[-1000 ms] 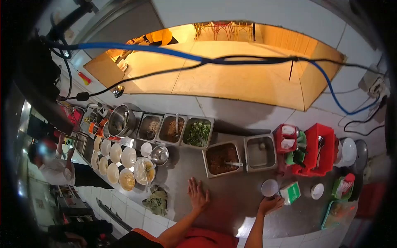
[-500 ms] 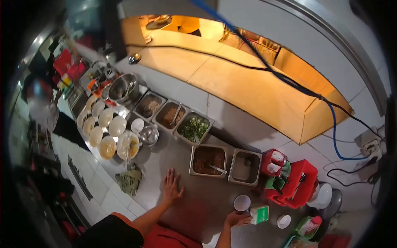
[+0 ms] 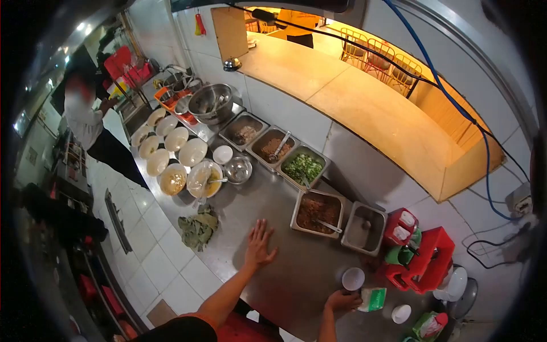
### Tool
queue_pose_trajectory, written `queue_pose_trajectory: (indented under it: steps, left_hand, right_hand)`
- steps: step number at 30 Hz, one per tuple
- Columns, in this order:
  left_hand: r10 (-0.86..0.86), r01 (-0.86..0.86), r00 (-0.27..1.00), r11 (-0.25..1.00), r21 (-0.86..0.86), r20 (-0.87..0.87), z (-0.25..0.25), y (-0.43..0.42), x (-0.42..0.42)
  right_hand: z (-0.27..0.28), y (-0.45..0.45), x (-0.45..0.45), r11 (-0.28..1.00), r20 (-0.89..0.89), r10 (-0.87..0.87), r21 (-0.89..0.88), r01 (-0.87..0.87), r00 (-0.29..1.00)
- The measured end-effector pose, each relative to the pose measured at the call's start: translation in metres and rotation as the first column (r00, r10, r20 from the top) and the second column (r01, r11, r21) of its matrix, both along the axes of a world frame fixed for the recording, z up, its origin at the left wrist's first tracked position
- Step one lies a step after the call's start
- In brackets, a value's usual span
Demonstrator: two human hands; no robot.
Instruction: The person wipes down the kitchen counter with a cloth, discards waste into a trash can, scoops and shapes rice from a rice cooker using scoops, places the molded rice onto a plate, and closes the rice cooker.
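Note:
My left hand (image 3: pixel 259 245) lies palm down on the steel table (image 3: pixel 250 205), fingers spread, holding nothing. To its left is a crumpled green cloth (image 3: pixel 198 227). My right hand (image 3: pixel 343 300) rests on the table with its fingers stretched toward a green-and-white packet (image 3: pixel 373 299); the fingertips are at its edge. Just above that hand stands a small white cup (image 3: pixel 353 279). A second small white cup (image 3: pixel 401 313) sits right of the packet. Ahead of my hands are a steel pan of brown meat mixture (image 3: pixel 319 211) with a spoon and an empty-looking steel pan (image 3: pixel 364 228).
Several white bowls (image 3: pixel 192 152) stand at the left beside a large steel bowl (image 3: pixel 211 102). Pans hold chopped greens (image 3: pixel 303 169) and minced food (image 3: pixel 275 146). A red utensil basket (image 3: pixel 436 259) is at the right. Another person (image 3: pixel 85 117) stands at far left.
The camera view has tilted up and swung left, so everything sits further right in the picture. Both hands keep about the same places on the table.

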State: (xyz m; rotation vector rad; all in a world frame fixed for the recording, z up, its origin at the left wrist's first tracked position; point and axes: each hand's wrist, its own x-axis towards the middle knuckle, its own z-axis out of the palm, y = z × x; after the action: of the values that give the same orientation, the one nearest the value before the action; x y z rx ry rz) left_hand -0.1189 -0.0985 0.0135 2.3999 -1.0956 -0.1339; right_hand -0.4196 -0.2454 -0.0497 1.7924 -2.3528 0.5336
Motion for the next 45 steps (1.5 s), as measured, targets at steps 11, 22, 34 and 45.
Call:
queue_pose_trajectory:
  steps: [11, 22, 34, 45]
  left_hand:
    - [0.017, -0.017, 0.998, 1.000, 0.007, 0.057, -0.007, 0.007, -0.010]
    - [0.010, 0.003, 0.997, 0.987, -0.158, 0.081, -0.035, 0.018, -0.009]
    - [0.026, -0.018, 0.997, 0.994, -0.111, 0.068, -0.034, 0.018, -0.017]
    - [0.072, -0.051, 0.992, 0.980, -0.191, 0.105, -0.042, 0.010, -0.017]
  right_hand:
    - [0.003, 0.005, -0.002, 0.994, -0.049, 0.029, -0.108, -0.034, 0.998]
    - [-0.009, 0.010, -0.002, 0.989, -0.046, -0.009, -0.147, 0.003, 0.999]
    - [0.006, 0.015, -0.003, 0.968, -0.006, 0.088, -0.234, -0.087, 0.996]
    - [0.010, 0.009, -0.003, 0.981, 0.062, 0.091, -0.176, -0.079, 0.994]
